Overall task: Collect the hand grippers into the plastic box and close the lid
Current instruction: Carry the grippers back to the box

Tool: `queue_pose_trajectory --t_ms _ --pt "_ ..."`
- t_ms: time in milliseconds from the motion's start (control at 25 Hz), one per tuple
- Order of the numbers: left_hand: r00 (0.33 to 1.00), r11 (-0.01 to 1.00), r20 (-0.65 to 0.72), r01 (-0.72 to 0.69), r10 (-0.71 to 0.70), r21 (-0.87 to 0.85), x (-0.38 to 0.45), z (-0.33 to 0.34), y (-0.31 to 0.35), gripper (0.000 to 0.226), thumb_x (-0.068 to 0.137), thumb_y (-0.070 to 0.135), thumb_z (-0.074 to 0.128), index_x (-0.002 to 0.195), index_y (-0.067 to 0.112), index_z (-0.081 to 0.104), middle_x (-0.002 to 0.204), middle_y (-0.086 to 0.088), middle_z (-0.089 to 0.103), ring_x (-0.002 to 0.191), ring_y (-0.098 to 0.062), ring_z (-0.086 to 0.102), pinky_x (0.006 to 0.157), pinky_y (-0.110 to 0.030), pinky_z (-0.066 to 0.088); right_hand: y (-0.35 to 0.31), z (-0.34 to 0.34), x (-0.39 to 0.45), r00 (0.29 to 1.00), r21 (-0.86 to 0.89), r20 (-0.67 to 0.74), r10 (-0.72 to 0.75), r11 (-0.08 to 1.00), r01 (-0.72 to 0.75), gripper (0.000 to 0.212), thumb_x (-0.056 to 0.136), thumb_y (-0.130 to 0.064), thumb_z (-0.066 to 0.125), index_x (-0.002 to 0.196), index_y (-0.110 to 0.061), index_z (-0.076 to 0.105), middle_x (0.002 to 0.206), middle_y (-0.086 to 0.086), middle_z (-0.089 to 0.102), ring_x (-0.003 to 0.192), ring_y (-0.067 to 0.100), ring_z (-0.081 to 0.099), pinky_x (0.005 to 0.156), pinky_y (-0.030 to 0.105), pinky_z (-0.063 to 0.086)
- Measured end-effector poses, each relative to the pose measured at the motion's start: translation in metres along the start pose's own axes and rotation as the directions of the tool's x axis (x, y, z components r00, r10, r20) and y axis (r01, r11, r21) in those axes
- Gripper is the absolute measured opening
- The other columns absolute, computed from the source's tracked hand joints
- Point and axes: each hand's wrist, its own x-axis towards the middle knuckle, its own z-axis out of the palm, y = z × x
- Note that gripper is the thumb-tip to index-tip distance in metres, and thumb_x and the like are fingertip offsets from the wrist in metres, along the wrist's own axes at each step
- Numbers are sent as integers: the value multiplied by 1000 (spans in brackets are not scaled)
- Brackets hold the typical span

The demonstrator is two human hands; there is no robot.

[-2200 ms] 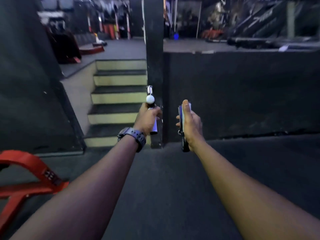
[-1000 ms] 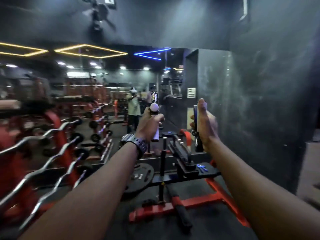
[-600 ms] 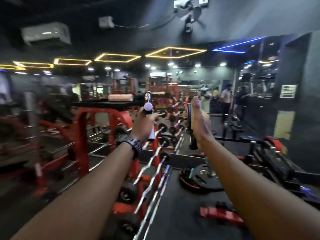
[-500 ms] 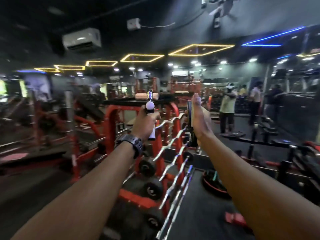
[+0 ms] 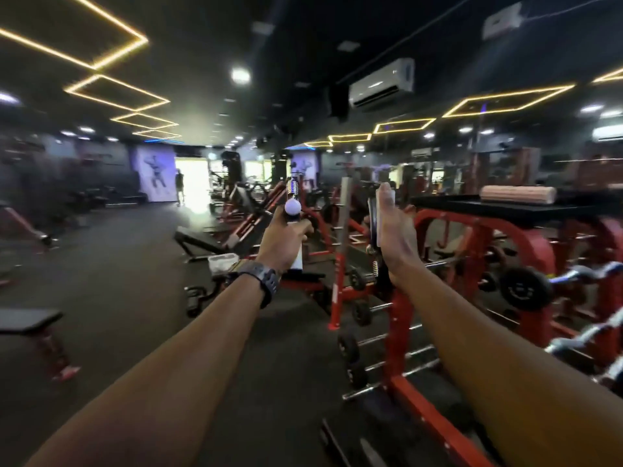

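Red racks slide right as the box comes into sight

Red steel now fills only the right side of our view. Half a second ago the barbell rack (image 5: pixel 472 298) stood straight ahead; since then we have turned left, and the open gym floor (image 5: pixel 118 281) lies before us. Both arms stay raised as they were.

Our left hand (image 5: pixel 283 244) is curled round one hand gripper (image 5: pixel 292 210), its spring and white knob standing above the fist, a watch (image 5: pixel 261 279) on the wrist. Our right hand (image 5: pixel 392 244) holds the second gripper (image 5: pixel 373 227) against its palm; the thumb lies along the handle, and we cannot tell how the fingers wrap behind it.

The turn matters because a small clear plastic box (image 5: pixel 223 263) now shows low on the floor beside a bench (image 5: pixel 202 242), just left of the left wrist. We judge it to be the collecting box, though it is blurred and we cannot say whether its lid is on. Both grippers are still in hand and well apart from it, so nothing is collected yet; walking over comes next.
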Motion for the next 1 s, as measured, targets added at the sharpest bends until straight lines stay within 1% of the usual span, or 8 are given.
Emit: queue_pose_trajectory --t_ms 120,200,320,440,600,720,840,1000 --pt "994 999 -109 23 -19 42 19 -32 -16 33 72 26 60 99 8 59 94 -11 70 92 -31 66 94 -47 50 16 50 28 996 23 94 -5 1000 3 83 87 -83 34 99 -10 71 87 2 71 77 18 66 72 34 49" --pt "986 999 -164 18 -11 42 30 -49 -31 22 77 21 61 96 11 58 85 -3 68 83 -23 63 84 -34 53 32 81 41 991 29 134 -17 999 13 78 89 -81 32 103 -16 73 86 1 71 76 15 67 70 32 48" --pt "970 998 -241 35 -19 61 49 -73 -61 26 77 19 61 100 8 61 87 -4 71 83 -23 66 81 -34 54 60 128 62 974 54 228 -16 999 4 81 90 -80 32 89 -9 70 80 5 69 71 18 64 68 33 46" --pt "967 999 -253 28 -16 44 81 -103 -98 23 79 16 60 100 8 56 71 10 70 69 -7 65 68 -24 50 90 185 89 955 76 297 -5 997 -19 91 89 -81 33 99 2 69 86 12 72 73 19 64 62 30 45" --pt "959 994 -284 49 -18 102 138 -138 -153 52 65 40 64 106 8 59 88 4 67 86 -16 61 82 -33 48 132 264 131 946 60 325 -8 998 -12 74 88 -82 35 70 -15 59 68 -2 63 60 10 58 68 35 46" --pt "956 991 -291 65 -28 118 199 -167 -185 53 65 44 61 106 10 59 92 4 64 88 -17 58 80 -29 45 154 323 179 940 57 338 37 997 -59 79 89 -80 35 84 -8 65 78 4 67 68 15 62 74 40 52" --pt "958 990 -285 69 -31 125 269 -192 -217 35 82 26 59 110 5 58 102 -3 63 96 -21 58 83 -32 46 175 376 230 943 43 328 63 996 -81 87 89 -81 32 99 -4 69 83 5 69 68 14 62 63 31 45" --pt "960 991 -276 71 -37 114 344 -206 -264 49 74 31 58 116 6 58 107 -2 67 97 -17 61 88 -31 48 216 438 294 942 53 328 67 995 -89 85 87 -82 35 89 -4 67 78 3 67 65 14 60 62 29 42"
